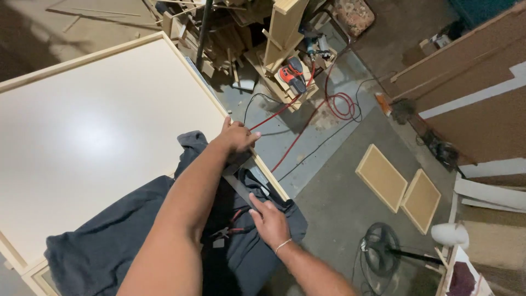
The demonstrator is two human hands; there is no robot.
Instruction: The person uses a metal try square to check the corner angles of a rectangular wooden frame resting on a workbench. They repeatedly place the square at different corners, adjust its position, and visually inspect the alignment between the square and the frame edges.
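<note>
Left hand (236, 136), frame centre, fingers curled over the white panel's (98, 131) wood edge, probably steadying it. Right hand (269, 220) below, fingers pressed together flat on the dark cloth (98, 252), beside a metal strip (241, 189).

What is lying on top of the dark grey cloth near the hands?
On the dark grey cloth lie red-handled pliers. The right hand rests on it and the left hand presses the panel edge. What the cloth covers underneath cannot be seen.
</note>
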